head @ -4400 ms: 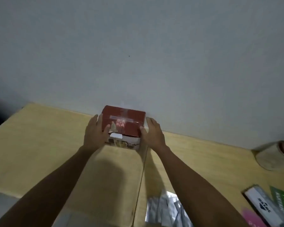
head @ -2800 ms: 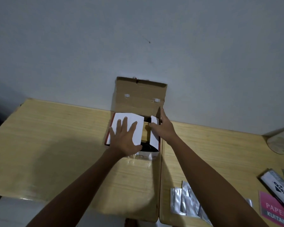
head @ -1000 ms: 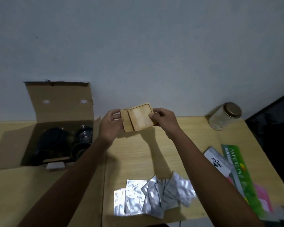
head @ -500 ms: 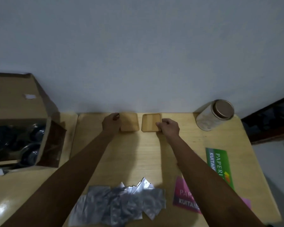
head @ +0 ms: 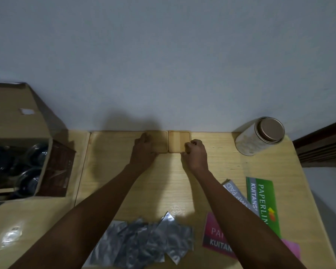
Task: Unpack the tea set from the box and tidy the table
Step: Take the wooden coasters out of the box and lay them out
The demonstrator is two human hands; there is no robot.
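Two square wooden coasters lie flat side by side against the wall at the back of the table (head: 109, 164). My left hand (head: 144, 150) covers the left part of the left coaster (head: 161, 141), with its fingers curled on it. My right hand (head: 195, 154) pinches the near right corner of the right coaster (head: 178, 140). The two coasters nearly touch. At the far left stands the cardboard box (head: 56, 167) with its lid flap up. Dark glass tea pieces (head: 30, 167) sit inside it.
A jar with a metal lid (head: 260, 135) stands at the back right by the wall. Several silver foil sachets (head: 144, 241) lie in a heap at the front edge. Green (head: 262, 202) and pink (head: 215, 235) receipt books lie at the front right.
The box was opened and its white inserts lifted. Both hands took out two coasters, laid them on the table and have slid them together against the wall.
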